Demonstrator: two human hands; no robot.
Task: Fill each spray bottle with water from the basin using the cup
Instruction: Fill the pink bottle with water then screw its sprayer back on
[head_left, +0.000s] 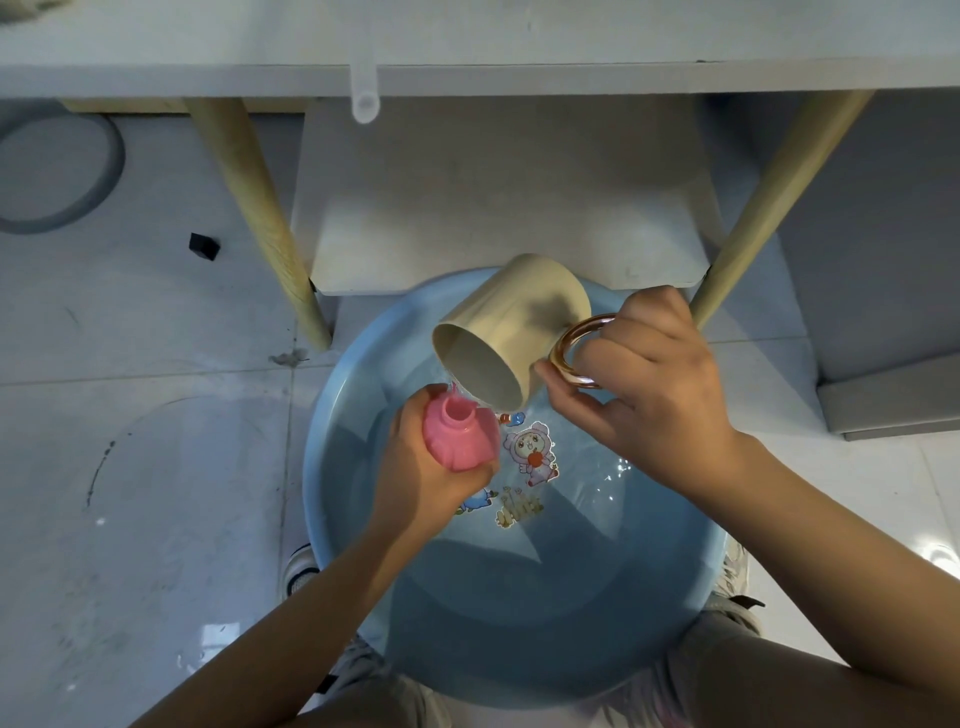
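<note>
Head view: right hand (644, 384) grips cup (511, 327) handle

Pink bottle (460, 435), beige cup (511, 322) with amber handle (571, 353), blue cartoon-printed basin (332, 467).

A single wide-angle camera sits on the person's head and looks steeply down and slightly forward. It is close to the work: the blue basin (337, 467) fills the lower middle of the frame, with both forearms entering from the bottom edge. The floor tiles (156, 467) spread to either side, and the white table edge (623, 78) with its wooden legs (260, 218) crosses the top. Straight lines bow toward the frame's borders.
</note>
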